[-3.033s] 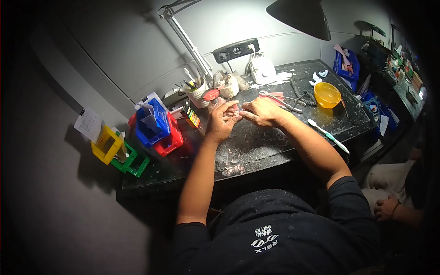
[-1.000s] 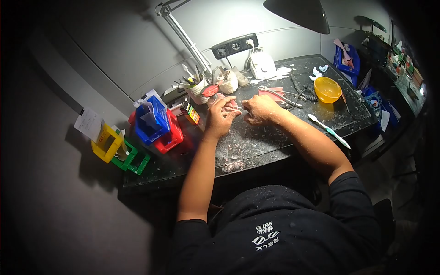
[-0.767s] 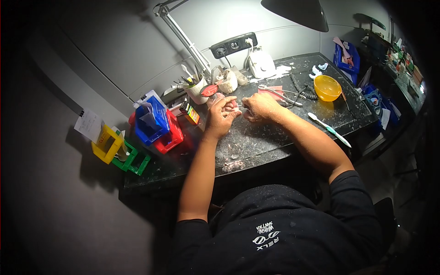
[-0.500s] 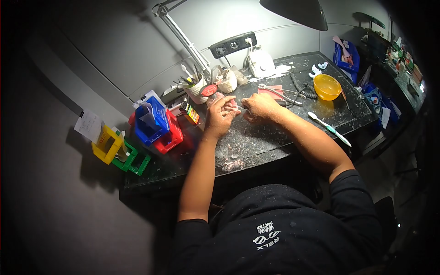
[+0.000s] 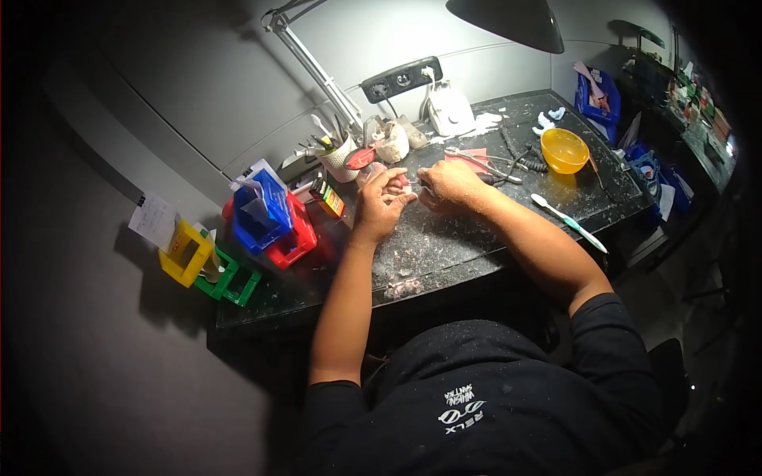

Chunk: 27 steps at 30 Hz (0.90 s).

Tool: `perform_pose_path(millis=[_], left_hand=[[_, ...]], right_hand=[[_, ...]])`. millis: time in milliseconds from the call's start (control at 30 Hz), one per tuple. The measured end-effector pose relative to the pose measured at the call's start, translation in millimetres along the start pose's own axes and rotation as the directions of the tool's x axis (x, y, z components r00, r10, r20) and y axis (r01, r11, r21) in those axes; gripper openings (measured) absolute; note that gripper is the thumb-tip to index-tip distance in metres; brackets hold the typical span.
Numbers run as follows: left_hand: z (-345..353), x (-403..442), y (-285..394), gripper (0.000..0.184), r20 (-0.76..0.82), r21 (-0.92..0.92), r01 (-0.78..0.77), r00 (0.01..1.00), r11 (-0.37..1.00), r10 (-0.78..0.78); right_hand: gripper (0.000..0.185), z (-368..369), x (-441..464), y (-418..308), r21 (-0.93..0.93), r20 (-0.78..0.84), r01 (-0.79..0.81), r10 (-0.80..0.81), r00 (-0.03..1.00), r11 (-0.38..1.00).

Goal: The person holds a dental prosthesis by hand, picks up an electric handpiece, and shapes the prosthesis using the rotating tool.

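Note:
My left hand is closed, fingers curled round a small pink and whitish piece that looks like a denture; much of it is hidden by the fingers. Just to its right, my right hand is closed with its fingertips close to the piece. Whatever it grips is too small and covered to make out. Behind the right hand lie a pink sheet and a metal plier-like tool. A red oval object sits beyond the left hand.
Left stand blue and red bins, a small box and a cup of tools. A yellow bowl and a toothbrush are on the right. A lamp hangs overhead; pale debris lies near the front edge.
My left fingers and the pink piece have shifted slightly, with a little more of it showing. The right hand stays close beside it, almost unmoved.

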<state>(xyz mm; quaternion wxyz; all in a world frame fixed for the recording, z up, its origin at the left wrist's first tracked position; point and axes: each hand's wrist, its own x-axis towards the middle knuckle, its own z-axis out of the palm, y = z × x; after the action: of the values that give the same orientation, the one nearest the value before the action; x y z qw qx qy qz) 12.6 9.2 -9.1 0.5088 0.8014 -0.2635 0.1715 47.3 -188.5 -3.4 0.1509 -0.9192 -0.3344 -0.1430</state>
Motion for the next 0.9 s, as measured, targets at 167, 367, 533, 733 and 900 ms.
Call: perform_pose_path(millis=[167, 367, 533, 733, 900], left_hand=[[0.0, 0.0, -0.7, 0.045, 0.005, -0.033, 0.014, 1.000, 0.999, -0.014], [-1.0, 0.5, 0.4, 0.044, -0.004, 0.033, -0.029, 1.000, 0.999, 0.029], [-0.8, 1.4, -3.8, 0.047, -0.082, 0.079, -0.012, 0.996, 0.997, 0.019], [-1.3, 3.9, -19.0, 0.053, -0.146, 0.004, 0.037, 0.989, 0.999, -0.036], [-0.5, 4.3, -22.0, 0.051, -0.184, 0.038, 0.016, 0.983, 0.999, -0.009]], right_hand=[[0.023, 0.0, -0.6, -1.4, 0.041, -0.054, -0.005, 0.007, 0.998, 0.999], [0.028, -4.9, -2.7, -3.9, 0.007, 0.088, 0.033, -0.034, 0.996, 0.999], [0.025, -13.5, -1.8, 4.2, 0.313, -0.161, 0.029, 0.023, 0.987, 0.949], [0.021, 6.2, 4.2, 13.9, 0.202, -0.176, -0.043, 0.080, 0.981, 0.979], [0.024, 28.5, 8.4, 33.9, -0.206, -0.216, -0.021, -0.024, 0.976, 0.978]])
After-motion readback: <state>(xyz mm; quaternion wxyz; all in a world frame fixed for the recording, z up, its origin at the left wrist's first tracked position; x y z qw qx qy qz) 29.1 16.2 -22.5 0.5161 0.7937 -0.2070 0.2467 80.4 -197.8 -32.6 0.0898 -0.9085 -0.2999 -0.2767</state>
